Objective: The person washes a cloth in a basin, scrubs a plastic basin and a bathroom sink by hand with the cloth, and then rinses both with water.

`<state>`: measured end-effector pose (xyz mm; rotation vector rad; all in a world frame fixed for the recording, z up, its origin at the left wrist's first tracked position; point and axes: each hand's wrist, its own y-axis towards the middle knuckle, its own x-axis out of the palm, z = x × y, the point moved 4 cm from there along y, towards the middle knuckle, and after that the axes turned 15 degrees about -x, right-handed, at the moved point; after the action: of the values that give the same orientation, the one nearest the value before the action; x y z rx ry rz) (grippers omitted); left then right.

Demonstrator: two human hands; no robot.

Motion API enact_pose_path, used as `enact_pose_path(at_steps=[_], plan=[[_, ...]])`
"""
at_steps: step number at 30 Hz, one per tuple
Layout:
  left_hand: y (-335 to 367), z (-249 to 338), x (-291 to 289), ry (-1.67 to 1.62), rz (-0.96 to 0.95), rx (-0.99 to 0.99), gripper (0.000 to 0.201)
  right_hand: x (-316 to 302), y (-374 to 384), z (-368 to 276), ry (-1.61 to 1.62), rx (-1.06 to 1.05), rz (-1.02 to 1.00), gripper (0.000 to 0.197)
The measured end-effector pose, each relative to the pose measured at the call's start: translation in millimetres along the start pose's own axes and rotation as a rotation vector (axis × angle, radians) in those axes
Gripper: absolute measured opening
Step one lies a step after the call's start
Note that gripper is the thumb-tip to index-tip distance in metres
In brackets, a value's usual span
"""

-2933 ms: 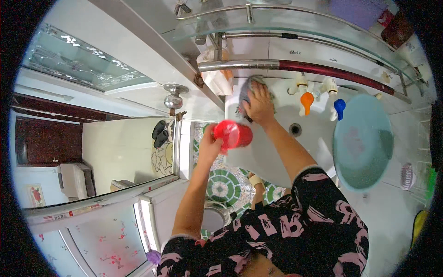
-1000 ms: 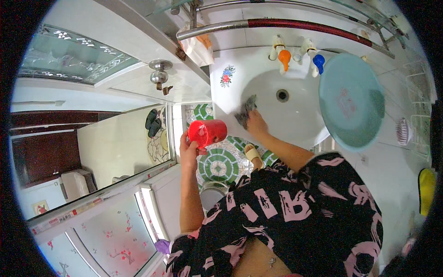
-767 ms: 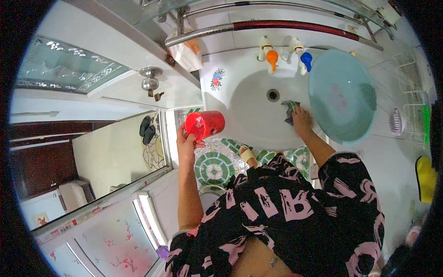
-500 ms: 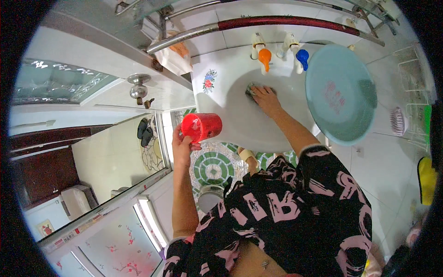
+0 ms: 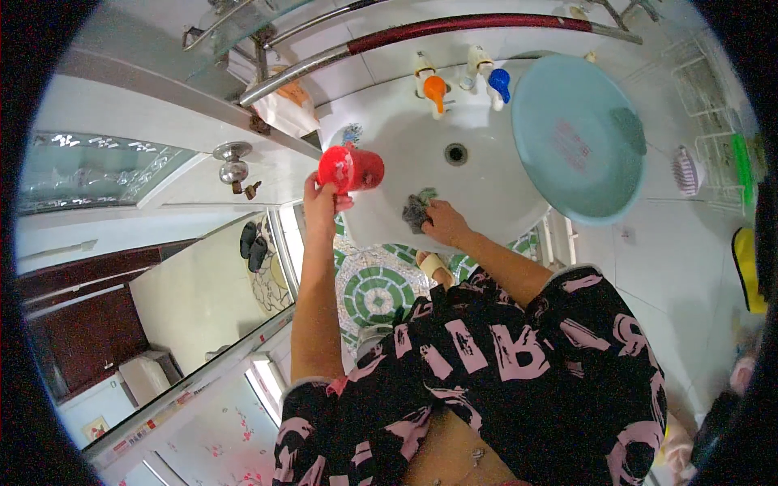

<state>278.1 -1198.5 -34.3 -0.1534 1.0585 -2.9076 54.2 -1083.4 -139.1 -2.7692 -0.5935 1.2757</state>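
My left hand (image 5: 324,199) is closed around a red cup (image 5: 353,168), which is tipped on its side over the left part of the white sink (image 5: 494,190). In my right hand (image 5: 444,223) is a dark grey-green scrubbing cloth (image 5: 417,211), pressed against the near inner side of the bowl; its exact kind is hard to make out. A round drain (image 5: 456,154) shows farther back in the bowl. Behind it stand two taps, one with an orange handle (image 5: 435,91) and one with a blue handle (image 5: 499,83).
A light blue plastic basin (image 5: 579,138) leans at the sink's right side. Along the wall runs a metal and dark red rail (image 5: 454,31). A purple and white brush (image 5: 687,170) hangs at the right. At the left is a door with a round knob (image 5: 233,170).
My right hand has drawn the cloth from the middle of the bowl toward its near edge, uncovering the drain. The red cup has moved farther over the sink. The whole view has shifted slightly.
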Motion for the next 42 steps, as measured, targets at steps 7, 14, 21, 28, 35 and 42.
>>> enact_pose_path(at_steps=[7,14,21,28,35,42], plan=[[28.5,15.6,10.1,0.085,0.032,0.025,0.045,-85.7,-48.0,62.1,-0.166,0.151,0.114,0.040],[38.4,22.2,4.3,0.042,0.097,0.010,0.041,-30.3,-48.8,1.7,-0.449,0.145,-0.057,0.022],[40.9,30.1,6.8,0.093,0.122,0.063,0.040,-67.1,77.1,21.7,0.316,0.274,0.438,0.025],[30.5,40.2,41.2,0.173,0.088,0.158,0.042,-56.0,147.9,56.3,0.211,0.410,1.028,0.032],[49.3,31.6,21.8,0.081,0.037,0.157,0.043,-43.1,26.9,-46.3,0.008,-0.114,0.014,0.034],[16.0,22.4,22.7,0.051,0.054,0.063,0.059,-61.0,9.1,146.1,-0.810,-0.008,0.263,0.049]])
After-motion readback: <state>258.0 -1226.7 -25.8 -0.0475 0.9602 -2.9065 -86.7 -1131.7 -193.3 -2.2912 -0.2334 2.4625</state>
